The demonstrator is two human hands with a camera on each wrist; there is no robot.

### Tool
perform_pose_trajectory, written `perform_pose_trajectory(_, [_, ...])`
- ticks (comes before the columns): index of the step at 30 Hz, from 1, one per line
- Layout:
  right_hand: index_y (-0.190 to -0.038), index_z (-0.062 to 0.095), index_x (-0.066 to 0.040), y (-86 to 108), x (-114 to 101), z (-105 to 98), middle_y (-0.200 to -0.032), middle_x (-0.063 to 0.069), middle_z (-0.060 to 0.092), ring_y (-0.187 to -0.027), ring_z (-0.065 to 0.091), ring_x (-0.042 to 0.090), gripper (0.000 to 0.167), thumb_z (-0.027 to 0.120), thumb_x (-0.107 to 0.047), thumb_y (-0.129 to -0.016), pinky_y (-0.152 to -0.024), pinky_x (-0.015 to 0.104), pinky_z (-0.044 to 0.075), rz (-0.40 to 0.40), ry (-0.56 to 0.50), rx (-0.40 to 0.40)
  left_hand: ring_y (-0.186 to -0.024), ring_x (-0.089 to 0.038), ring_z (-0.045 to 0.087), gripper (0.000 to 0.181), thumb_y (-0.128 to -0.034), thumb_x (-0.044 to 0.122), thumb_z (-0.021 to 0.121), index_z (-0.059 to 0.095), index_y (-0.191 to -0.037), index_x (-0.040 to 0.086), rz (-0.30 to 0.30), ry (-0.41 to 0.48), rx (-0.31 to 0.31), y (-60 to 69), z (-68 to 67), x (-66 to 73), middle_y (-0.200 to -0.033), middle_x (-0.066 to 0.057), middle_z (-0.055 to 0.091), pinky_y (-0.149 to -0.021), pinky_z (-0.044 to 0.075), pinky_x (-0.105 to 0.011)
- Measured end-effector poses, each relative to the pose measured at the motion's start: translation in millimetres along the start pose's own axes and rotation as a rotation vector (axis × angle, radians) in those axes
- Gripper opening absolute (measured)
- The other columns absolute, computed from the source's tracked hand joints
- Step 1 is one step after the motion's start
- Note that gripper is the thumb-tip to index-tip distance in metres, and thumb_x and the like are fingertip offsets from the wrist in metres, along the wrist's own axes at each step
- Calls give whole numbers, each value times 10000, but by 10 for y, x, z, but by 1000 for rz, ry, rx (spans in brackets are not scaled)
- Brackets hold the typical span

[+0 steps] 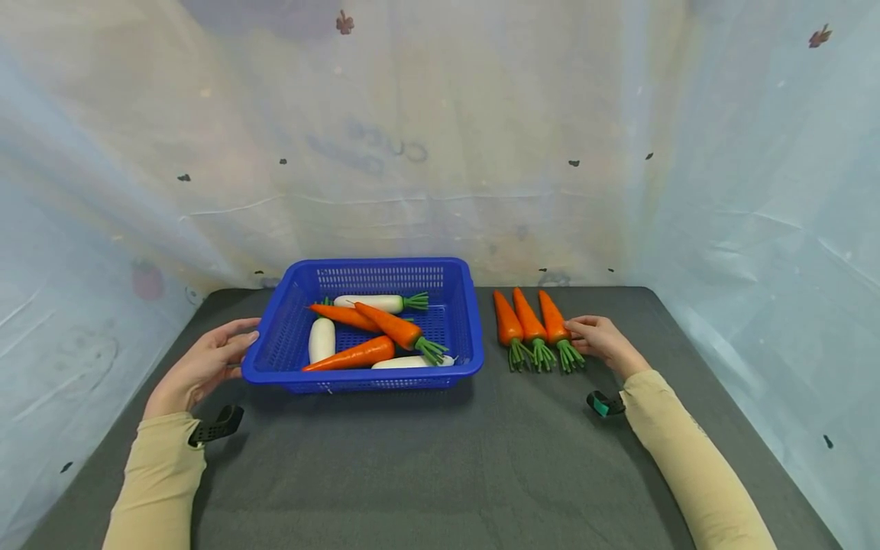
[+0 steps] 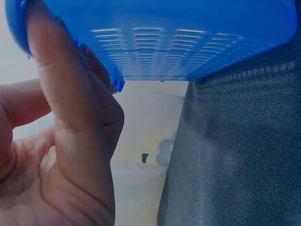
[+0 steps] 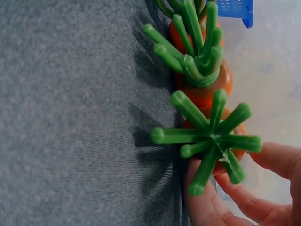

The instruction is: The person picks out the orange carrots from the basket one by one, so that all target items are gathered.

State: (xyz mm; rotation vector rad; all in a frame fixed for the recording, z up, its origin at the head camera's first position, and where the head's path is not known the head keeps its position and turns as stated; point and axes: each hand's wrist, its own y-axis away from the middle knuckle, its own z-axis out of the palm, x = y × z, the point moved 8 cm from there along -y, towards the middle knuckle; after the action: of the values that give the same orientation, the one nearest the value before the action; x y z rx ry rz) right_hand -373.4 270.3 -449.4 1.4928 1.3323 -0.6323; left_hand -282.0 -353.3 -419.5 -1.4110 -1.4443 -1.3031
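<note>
My left hand (image 1: 206, 363) holds the left rim of a blue plastic basket (image 1: 474, 328), its fingertips at the edge. In the left wrist view, the fingers (image 2: 70, 94) reach up to the rim beneath the slotted wall. Inside the basket lie orange carrots (image 1: 392, 325) and white radishes (image 1: 367, 303), some overlapping. To the basket's right, three carrots lie side by side, tips away from me, green stems towards me. My right hand (image 1: 601, 342) pinches the rightmost carrot (image 1: 553, 315) near its stem end. The right wrist view has its green stems (image 3: 214, 136) between thumb and fingers.
Beside the held carrot lie the middle carrot (image 1: 528, 313) and the left carrot (image 1: 507, 317). Grey cloth (image 1: 412, 466) covers the table. Pale translucent sheeting (image 1: 440, 153) hangs behind and at both sides. Each wrist wears a dark band (image 1: 216, 426).
</note>
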Motion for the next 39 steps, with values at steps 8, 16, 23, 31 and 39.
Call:
perform_pose_trajectory(8, [-1388, 378, 86, -37, -9, 16, -1136, 156, 529, -834, 591, 115, 551, 515, -281, -1001, -748, 251, 523, -7, -5, -2, -886, -197, 664, 734, -979, 412, 505, 172, -1502, 20, -4, 0, 7, 11, -1, -8, -1042, 63, 655, -765, 543, -367])
perform_pose_trajectory(16, [-1414, 328, 92, -54, -80, -60, -1296, 292, 462, -968, 610, 245, 592, 480, -313, -1010, -876, 356, 503, 38, 0, -1, -894, -201, 662, 730, -978, 411, 509, 175, -1502, 27, -11, 3, 1, 1, -3, -18, -1056, 38, 647, -770, 542, -371])
perform_pose_trajectory(23, [-1449, 292, 68, -56, -379, -176, -1351, 322, 420, -1159, 515, 390, 586, 413, -322, -1029, -979, 457, 418, -4, -1, 11, -889, -206, 662, 736, -970, 423, 515, 185, -1501, 34, -11, 5, 9, -8, -17, -12, -1059, 26, 644, -770, 543, -374])
perform_pose_trajectory(31, [-1467, 273, 49, 4, -847, -67, -1362, 317, 397, -1211, 451, 423, 568, 397, -298, -1035, -1009, 481, 382, -64, -20, -41, -885, -203, 665, 732, -973, 415, 515, 186, -1499, 26, -16, 2, 9, 1, -11, -10, -1046, 24, 648, -765, 545, -376])
perform_pose_trajectory(39, [-1426, 370, 35, 4, -1301, 216, -1276, 260, 474, -985, 600, 247, 547, 450, -323, -1020, -947, 408, 454, -142, 0, -86, -905, -208, 666, 733, -971, 423, 512, 188, -1502, 35, -18, 4, 4, -5, -2, -11, -1065, 10, 648, -776, 543, -380])
